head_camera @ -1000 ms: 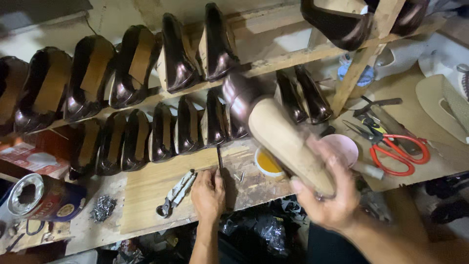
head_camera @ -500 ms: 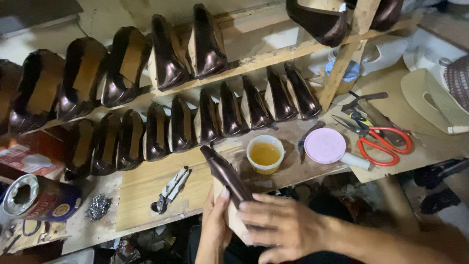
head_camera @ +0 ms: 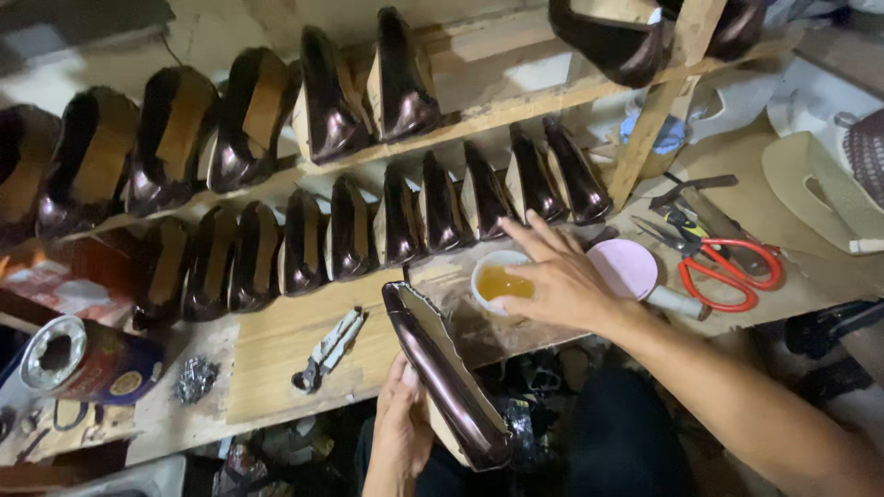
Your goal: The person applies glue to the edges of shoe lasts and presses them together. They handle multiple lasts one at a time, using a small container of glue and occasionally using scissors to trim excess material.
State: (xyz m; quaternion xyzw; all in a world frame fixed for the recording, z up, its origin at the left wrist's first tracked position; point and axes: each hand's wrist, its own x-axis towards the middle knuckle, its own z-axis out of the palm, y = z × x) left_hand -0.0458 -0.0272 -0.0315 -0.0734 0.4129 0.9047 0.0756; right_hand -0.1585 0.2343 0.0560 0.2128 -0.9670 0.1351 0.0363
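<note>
Near the bench's front edge, the left hand (head_camera: pixel 398 425) grips a shiny dark shoe (head_camera: pixel 445 379) from below. Spread loose, the right hand (head_camera: pixel 558 278) rests over a cup of yellow glue (head_camera: pixel 498 279). Far left lies a round blue tin (head_camera: pixel 81 360), beside a red packet (head_camera: pixel 57 285).

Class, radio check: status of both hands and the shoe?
Left hand grips dark shoe. Right hand over glue cup, holding nothing. Nothing between them.

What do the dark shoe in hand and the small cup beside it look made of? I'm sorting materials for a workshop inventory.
The glossy dark-brown shoe upper, held in the left hand, looks like polished or patent leather, perhaps synthetic: bright highlights run along it, over a pale, matte last or insole. The small white cup of amber liquid looks like plastic, though it is hard to tell.
</note>
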